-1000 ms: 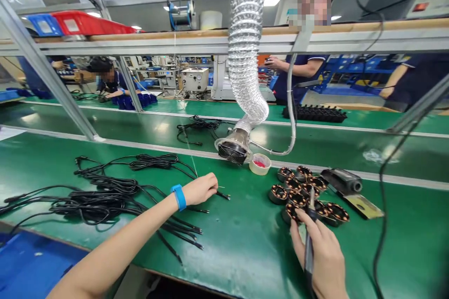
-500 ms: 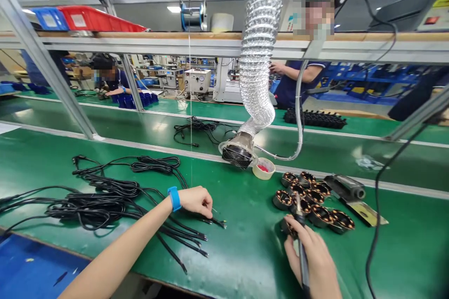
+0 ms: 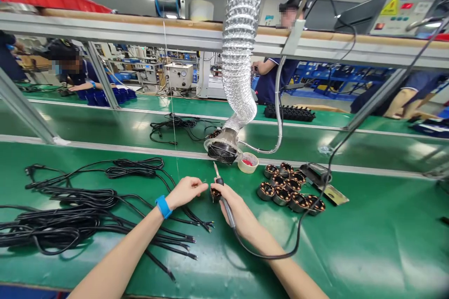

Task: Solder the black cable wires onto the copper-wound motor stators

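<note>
A soldering iron (image 3: 228, 214) is gripped in the curled right hand (image 3: 234, 203), tip pointed toward 11 o'clock, and a copper-wound ring (image 3: 215, 195) is held at the same fingertips. A thin wire (image 3: 205, 181) is pinched in the left hand (image 3: 186, 191), thumb and finger together. From the right hand, further wound rings (image 3: 281, 200) are grouped at 3 o'clock, a tape roll (image 3: 247, 169) is set at 1, and black cables (image 3: 63, 222) are spread at 9.
</note>
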Available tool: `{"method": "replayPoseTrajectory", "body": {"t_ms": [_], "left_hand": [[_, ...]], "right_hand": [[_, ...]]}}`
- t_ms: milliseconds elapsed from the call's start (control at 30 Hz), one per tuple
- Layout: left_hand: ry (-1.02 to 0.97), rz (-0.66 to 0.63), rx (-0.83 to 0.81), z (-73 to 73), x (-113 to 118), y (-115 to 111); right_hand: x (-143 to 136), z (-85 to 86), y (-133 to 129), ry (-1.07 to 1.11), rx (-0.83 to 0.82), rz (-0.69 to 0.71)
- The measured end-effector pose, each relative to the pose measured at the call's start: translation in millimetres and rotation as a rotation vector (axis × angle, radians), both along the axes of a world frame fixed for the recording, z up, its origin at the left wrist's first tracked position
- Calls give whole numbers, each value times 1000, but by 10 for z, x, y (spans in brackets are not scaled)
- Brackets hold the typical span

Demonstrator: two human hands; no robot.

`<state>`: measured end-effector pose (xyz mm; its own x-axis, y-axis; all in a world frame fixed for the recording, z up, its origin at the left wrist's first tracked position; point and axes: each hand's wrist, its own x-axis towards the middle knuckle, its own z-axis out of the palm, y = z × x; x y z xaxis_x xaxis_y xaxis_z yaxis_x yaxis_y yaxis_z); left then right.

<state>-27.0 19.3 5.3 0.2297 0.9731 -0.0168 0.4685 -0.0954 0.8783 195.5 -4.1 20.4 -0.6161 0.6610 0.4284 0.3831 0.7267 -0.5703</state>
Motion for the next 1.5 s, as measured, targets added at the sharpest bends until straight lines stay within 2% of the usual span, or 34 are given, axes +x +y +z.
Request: {"method": "replayPoseTrajectory", "body": {"t_ms": [133, 267, 400, 500, 633, 733, 867, 1000, 1167, 1300, 1500], "left_hand": [[6, -53, -34, -76, 130, -101], [-48, -82, -48, -122, 258, -160], [-61, -79, -75, -105, 202, -153], [-171, -95, -168, -38, 139, -116], [-398, 14, -288, 20, 219, -59], [-504, 67, -299, 7, 312, -36], [-408, 98, -269, -43, 267, -47], [-310, 29, -221, -81, 171, -69], [-384, 56, -203, -26, 276, -103], [-477, 126, -218, 5, 355, -127], [-388, 167, -273, 24, 216, -143]], "right_hand": [[50, -57, 182, -31, 73, 57], [79, -232, 281, -21, 18, 85], [56, -342, 293, 45, 0, 68], [43, -362, 299, 93, 0, 12], [31, -390, 304, 127, 21, -43], [19, -419, 288, 124, 43, -94], [23, -438, 264, 106, 73, -171], [44, -461, 255, 117, 64, -170], [35, -531, 272, 195, -51, -103], [7, -550, 298, 213, -94, -148], [-7, -553, 289, 203, -92, -160]]}}
